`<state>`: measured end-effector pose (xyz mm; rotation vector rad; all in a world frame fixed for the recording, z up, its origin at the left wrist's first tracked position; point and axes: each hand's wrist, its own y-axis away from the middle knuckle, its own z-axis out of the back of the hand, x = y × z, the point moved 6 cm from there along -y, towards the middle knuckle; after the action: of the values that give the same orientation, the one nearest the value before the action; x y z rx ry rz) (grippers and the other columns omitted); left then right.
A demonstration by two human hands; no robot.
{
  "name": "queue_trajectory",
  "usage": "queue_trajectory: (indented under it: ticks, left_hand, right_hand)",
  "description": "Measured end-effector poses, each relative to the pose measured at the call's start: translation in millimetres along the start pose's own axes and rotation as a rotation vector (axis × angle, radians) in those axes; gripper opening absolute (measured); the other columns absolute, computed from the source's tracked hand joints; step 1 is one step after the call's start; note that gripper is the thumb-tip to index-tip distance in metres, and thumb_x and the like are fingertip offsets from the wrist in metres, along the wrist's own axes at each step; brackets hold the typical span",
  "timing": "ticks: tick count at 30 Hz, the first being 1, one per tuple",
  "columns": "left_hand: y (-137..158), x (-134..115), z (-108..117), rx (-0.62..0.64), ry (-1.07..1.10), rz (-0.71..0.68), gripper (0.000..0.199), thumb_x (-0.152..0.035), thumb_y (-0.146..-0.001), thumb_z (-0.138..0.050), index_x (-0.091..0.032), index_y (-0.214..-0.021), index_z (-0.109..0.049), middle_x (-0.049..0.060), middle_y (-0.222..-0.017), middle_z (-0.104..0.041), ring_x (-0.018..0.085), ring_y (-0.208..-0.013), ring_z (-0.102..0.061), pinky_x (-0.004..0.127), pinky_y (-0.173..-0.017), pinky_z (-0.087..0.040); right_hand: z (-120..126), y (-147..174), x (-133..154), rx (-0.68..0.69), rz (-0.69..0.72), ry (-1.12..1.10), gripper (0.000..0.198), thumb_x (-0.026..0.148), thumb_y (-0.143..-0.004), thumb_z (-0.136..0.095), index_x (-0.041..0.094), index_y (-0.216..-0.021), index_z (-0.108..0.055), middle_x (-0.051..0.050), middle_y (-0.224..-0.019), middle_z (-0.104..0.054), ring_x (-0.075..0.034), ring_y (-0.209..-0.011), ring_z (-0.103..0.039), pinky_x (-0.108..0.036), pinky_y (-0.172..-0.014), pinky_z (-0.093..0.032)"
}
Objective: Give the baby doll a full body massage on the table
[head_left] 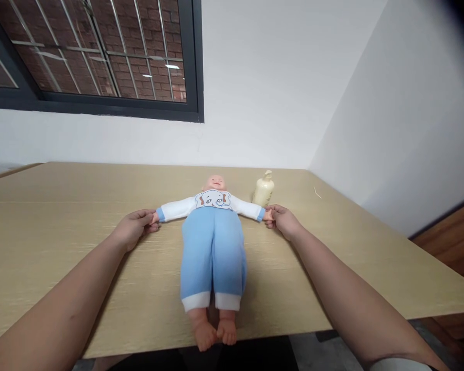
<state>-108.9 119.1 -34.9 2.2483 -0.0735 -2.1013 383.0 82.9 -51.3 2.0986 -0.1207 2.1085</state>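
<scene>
A baby doll (212, 247) lies on its back on the wooden table, feet toward me and head toward the wall. It wears light blue trousers and a white top with an elephant print and blue cuffs. Both its arms are stretched out sideways. My left hand (136, 226) is closed around the doll's hand on the left of the view. On the other side, my right hand (284, 220) grips the doll's other hand between thumb and fingers. A cream pump bottle (263, 189) stands just beyond my right hand.
The pale wooden table (139, 304) reaches to a white wall (274, 93) at the back and another at the right. A thin light strip (317, 192) lies near the right rear edge. A dark-framed, barred window (112, 51) is set above the table at the left.
</scene>
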Motion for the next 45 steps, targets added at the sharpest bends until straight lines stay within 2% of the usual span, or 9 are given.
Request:
queue_trajectory:
  ticks: [4, 9, 15, 19, 25, 29, 34, 39, 45]
  left_hand:
    - [1.1, 0.9, 1.4, -0.015, 0.023, 0.047, 0.029, -0.015, -0.064, -0.081, -0.010, -0.090, -0.070, 0.011, -0.085, -0.072, 0.016, -0.069, -0.067, 0.025, -0.061, -0.056]
    - [4.5, -2.9, -5.0, 0.095, -0.049, -0.021, 0.035, -0.023, -0.061, -0.086, -0.012, -0.090, -0.069, 0.002, -0.067, -0.065, 0.011, -0.057, -0.057, 0.020, -0.054, -0.046]
    - [0.4, 0.0, -1.6, 0.093, -0.112, -0.071, 0.039, -0.040, -0.066, -0.085, -0.013, -0.085, -0.063, -0.001, -0.060, -0.060, 0.009, -0.052, -0.049, 0.020, -0.052, -0.039]
    - [-2.7, 3.5, 2.0, 0.071, -0.124, -0.046, 0.042, -0.043, -0.065, -0.085, -0.014, -0.082, -0.060, -0.001, -0.060, -0.060, 0.009, -0.052, -0.050, 0.019, -0.053, -0.040]
    - [0.3, 0.1, -1.7, 0.086, -0.101, -0.055, 0.041, -0.049, -0.068, -0.082, -0.016, -0.071, -0.058, 0.000, -0.060, -0.057, 0.010, -0.051, -0.051, 0.021, -0.051, -0.041]
    - [5.9, -6.9, -9.2, 0.125, -0.072, -0.061, 0.041, -0.049, -0.070, -0.080, -0.016, -0.066, -0.056, -0.001, -0.057, -0.052, 0.010, -0.050, -0.049, 0.022, -0.049, -0.042]
    - [11.8, -12.0, -8.7, 0.044, -0.073, -0.009, 0.030, -0.029, -0.061, -0.084, -0.013, -0.080, -0.066, 0.006, -0.066, -0.064, 0.017, -0.060, -0.062, 0.026, -0.054, -0.053]
    - [15.4, -13.8, -11.7, 0.105, -0.082, 0.007, 0.033, -0.025, -0.060, -0.087, -0.012, -0.085, -0.069, 0.006, -0.069, -0.067, 0.016, -0.061, -0.063, 0.024, -0.055, -0.055]
    - [17.3, -8.4, 3.2, 0.136, -0.181, 0.128, 0.034, -0.024, -0.060, -0.088, -0.013, -0.087, -0.069, 0.008, -0.073, -0.070, 0.014, -0.064, -0.065, 0.020, -0.061, -0.056]
  right_hand:
    - [-2.7, 2.9, 3.8, 0.034, -0.017, -0.034, 0.032, 0.014, -0.066, -0.059, 0.016, -0.098, -0.060, -0.005, -0.072, -0.066, -0.013, -0.055, -0.054, -0.028, -0.055, -0.044]
    - [-2.3, 6.4, 5.5, 0.097, -0.024, -0.052, 0.032, 0.013, -0.060, -0.062, 0.017, -0.092, -0.060, -0.006, -0.077, -0.068, -0.014, -0.060, -0.058, -0.030, -0.060, -0.047]
    - [-4.8, 10.2, 6.7, 0.160, -0.011, -0.047, 0.037, 0.017, -0.057, -0.076, 0.019, -0.090, -0.058, -0.003, -0.075, -0.067, -0.014, -0.061, -0.059, -0.029, -0.062, -0.047]
    - [-7.0, 10.8, 6.6, 0.161, 0.012, -0.021, 0.039, 0.029, -0.062, -0.085, 0.019, -0.087, -0.056, -0.002, -0.072, -0.067, -0.012, -0.059, -0.058, -0.027, -0.060, -0.045]
    - [-3.0, 3.1, -0.1, 0.087, 0.026, 0.020, 0.034, 0.043, -0.074, -0.079, 0.019, -0.081, -0.056, -0.004, -0.074, -0.067, -0.013, -0.061, -0.060, -0.029, -0.063, -0.052]
    - [0.5, -1.1, -2.3, 0.007, 0.016, 0.030, 0.021, 0.033, -0.083, -0.065, 0.019, -0.097, -0.058, -0.004, -0.072, -0.066, -0.014, -0.056, -0.059, -0.030, -0.059, -0.053]
    - [0.2, -0.1, -0.3, -0.020, 0.016, 0.045, 0.047, 0.018, -0.075, -0.059, 0.021, -0.121, -0.051, -0.001, -0.070, -0.065, -0.014, -0.053, -0.058, -0.029, -0.055, -0.050]
    - [-4.2, 2.5, 0.4, 0.069, -0.009, 0.102, 0.031, 0.016, -0.066, -0.064, 0.017, -0.097, -0.064, -0.005, -0.074, -0.067, -0.011, -0.054, -0.054, -0.025, -0.052, -0.044]
    - [-2.4, 9.0, 5.1, 0.154, -0.057, 0.142, 0.025, 0.018, -0.061, -0.069, 0.019, -0.085, -0.062, -0.004, -0.070, -0.066, -0.013, -0.057, -0.056, -0.024, -0.051, -0.043]
